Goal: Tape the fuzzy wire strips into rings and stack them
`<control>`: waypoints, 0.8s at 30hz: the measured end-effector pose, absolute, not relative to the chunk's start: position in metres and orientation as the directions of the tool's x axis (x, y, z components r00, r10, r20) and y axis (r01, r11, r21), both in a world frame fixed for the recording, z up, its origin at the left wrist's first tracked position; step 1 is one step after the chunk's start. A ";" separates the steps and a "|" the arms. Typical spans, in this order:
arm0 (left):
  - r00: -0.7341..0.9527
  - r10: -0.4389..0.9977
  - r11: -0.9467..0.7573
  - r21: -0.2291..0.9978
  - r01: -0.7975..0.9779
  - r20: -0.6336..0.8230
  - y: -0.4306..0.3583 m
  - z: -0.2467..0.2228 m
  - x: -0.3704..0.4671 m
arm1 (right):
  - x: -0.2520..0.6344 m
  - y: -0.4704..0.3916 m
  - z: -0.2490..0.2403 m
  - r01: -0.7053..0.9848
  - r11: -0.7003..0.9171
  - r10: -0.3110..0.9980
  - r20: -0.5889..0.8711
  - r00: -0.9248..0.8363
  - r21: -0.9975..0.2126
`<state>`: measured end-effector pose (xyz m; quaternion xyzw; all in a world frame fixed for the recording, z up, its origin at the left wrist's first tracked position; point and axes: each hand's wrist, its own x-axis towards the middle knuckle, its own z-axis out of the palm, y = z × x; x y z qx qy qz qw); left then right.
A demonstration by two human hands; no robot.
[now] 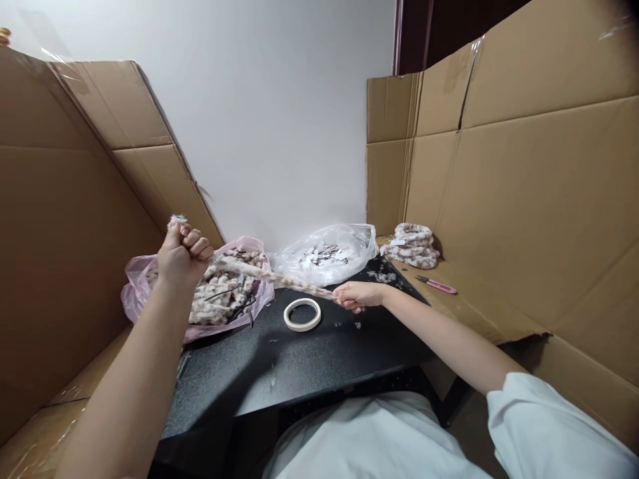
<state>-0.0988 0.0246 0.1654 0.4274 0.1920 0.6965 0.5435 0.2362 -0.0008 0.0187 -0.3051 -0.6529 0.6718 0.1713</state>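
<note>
Left hand [184, 253] and right hand [355, 295] clench a fluffy strip [284, 280], its right end hidden; a black table [299, 366] stands before the far white wall [279, 120].

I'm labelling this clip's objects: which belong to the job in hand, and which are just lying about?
Likely belonging:
furry strip, held between left hand and right hand
pink bag of similar furry pieces
furry loops

Apparently just lying about, untouched:
tape roll
pink snips
clear bag
fluff scraps
</note>
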 end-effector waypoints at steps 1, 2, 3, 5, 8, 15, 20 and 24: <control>-0.044 0.923 -0.331 0.735 -0.592 0.381 0.024 0.165 -0.100 | 0.237 -0.001 0.017 0.172 -0.081 0.629 -0.184 -0.755 -0.982; -0.046 0.926 -0.328 0.736 -0.593 0.376 0.024 0.165 -0.101 | 0.237 -0.001 0.016 0.176 -0.073 0.629 -0.182 -0.756 -0.982; -0.052 0.927 -0.328 0.736 -0.593 0.371 0.024 0.164 -0.102 | 0.237 0.000 0.015 0.180 -0.066 0.629 -0.181 -0.756 -0.982; -0.065 0.927 -0.334 0.739 -0.586 0.368 0.024 0.164 -0.105 | 0.238 0.002 0.013 0.188 -0.054 0.631 -0.179 -0.755 -0.981; -0.079 0.917 -0.366 0.747 -0.555 0.390 0.023 0.166 -0.114 | 0.238 0.002 0.012 0.194 -0.036 0.645 -0.171 -0.745 -0.980; -0.099 0.891 -0.434 0.766 -0.475 0.443 0.019 0.168 -0.144 | 0.200 -0.047 -0.013 -0.063 -0.263 0.654 -0.130 -0.745 -0.963; -0.033 0.935 -0.335 0.844 -0.419 0.354 0.023 0.149 -0.148 | 0.183 -0.066 -0.044 -0.219 -0.406 0.753 -0.189 -0.630 -0.887; 0.016 0.965 -0.226 0.858 -0.462 0.263 0.027 0.129 -0.131 | 0.210 -0.033 -0.052 -0.291 -0.163 0.968 -0.096 -0.232 -0.943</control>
